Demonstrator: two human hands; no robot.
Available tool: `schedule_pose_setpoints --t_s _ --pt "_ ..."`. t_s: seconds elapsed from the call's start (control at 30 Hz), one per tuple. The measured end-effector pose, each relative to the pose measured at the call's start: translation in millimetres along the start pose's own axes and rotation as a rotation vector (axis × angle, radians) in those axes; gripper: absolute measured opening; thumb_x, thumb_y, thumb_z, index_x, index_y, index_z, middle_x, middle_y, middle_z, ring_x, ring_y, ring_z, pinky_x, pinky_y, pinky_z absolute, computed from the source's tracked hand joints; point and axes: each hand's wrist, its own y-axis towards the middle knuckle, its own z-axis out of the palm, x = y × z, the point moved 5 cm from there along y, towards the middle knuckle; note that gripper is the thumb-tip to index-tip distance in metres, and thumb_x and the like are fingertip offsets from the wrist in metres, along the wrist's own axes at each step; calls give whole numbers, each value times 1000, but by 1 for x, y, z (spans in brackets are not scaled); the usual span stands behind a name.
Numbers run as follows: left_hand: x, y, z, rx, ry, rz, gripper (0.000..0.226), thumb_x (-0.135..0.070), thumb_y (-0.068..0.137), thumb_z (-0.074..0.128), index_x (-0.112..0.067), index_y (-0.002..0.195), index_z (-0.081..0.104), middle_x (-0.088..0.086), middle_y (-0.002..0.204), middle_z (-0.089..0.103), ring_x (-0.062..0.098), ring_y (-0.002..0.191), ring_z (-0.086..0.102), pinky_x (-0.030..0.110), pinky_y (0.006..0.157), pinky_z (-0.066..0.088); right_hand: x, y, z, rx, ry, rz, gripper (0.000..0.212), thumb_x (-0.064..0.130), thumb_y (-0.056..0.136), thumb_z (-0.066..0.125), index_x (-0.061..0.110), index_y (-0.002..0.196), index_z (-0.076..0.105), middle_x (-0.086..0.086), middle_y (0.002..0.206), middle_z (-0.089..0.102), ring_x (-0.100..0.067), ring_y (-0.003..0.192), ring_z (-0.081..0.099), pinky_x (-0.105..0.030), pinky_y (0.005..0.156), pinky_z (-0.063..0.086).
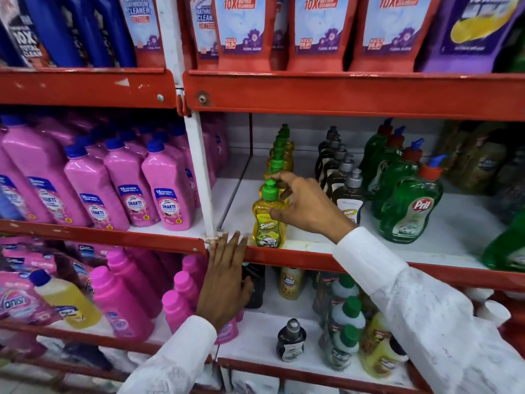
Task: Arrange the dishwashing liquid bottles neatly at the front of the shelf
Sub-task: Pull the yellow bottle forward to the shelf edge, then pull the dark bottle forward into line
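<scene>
From the head camera, the task's thing is a yellow translucent plastic dishwashing liquid bottle with a green push-pull cap (268, 216), waisted in shape, with a green and yellow label reading "Super". It stands upright at the very front of the white middle shelf with a red metal lip (312, 258), near the white upright post (200, 166). A single file of matching yellow bottles with green caps (281, 146) runs straight back behind it. The right hand (305, 207), in a white sleeve, closes around this front bottle: its thumb lies across the shoulder just above the label and its fingers (281, 177) curl round the neck behind the cap. The left hand (225, 275) holds nothing; it lies flat and spread against the red shelf lip beside the post, fingertips reaching the shelf edge just left of the bottle.

To the right stands a row of dark bottles with grey pump-style caps (345, 189), then a row of green "Pril" bottles with red and blue caps (409, 200), both set back from the edge. The right hand hides the yellow bottle's right side and part of the front dark bottle's label. The small print on the label is unreadable. Bottles at the far right (480, 157) are blurred, and one green bottle (508, 248) is cut off by the frame edge
</scene>
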Motion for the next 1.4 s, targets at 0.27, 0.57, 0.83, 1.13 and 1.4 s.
schedule_pose_setpoints --t_s 0.27,0.57,0.83,1.13,1.4 --pt "-36 -2 8 -100 -86 73 64 -18 82 62 -9 143 45 13 147 48 30 144 34 51 121 23 -41 -113 16 -328 171 34 28 14 82 72 23 108 67 9 98 68 -3 80 62 -9 70 48" --pt "-39 -5 20 -65 -104 41 65 -11 86 65 -5 147 41 16 147 46 27 146 33 41 120 30 -135 -161 171 140 -7 364 39 33 89 50 14 120 64 -11 116 69 -29 110 64 -32 89 52" --pt "-40 -9 20 -30 -95 19 74 -14 87 65 -10 152 32 10 157 37 22 150 26 37 122 25 -148 -150 184 200 22 391 25 21 62 72 14 85 76 -5 87 79 -22 80 72 -27 72 56" --pt "-56 -9 13 -246 -100 77 42 -12 81 70 -9 123 65 16 123 59 32 119 55 47 99 49 -91 -148 35 -120 169 306 29 24 58 84 23 87 76 13 79 77 1 71 70 -17 67 56" --pt "-118 20 47 -114 -152 202 59 -15 79 70 -8 135 53 16 135 57 32 132 47 48 118 31 -44 -134 -111 -440 213 171 33 20 64 87 25 94 76 16 77 76 6 63 68 -11 63 55"
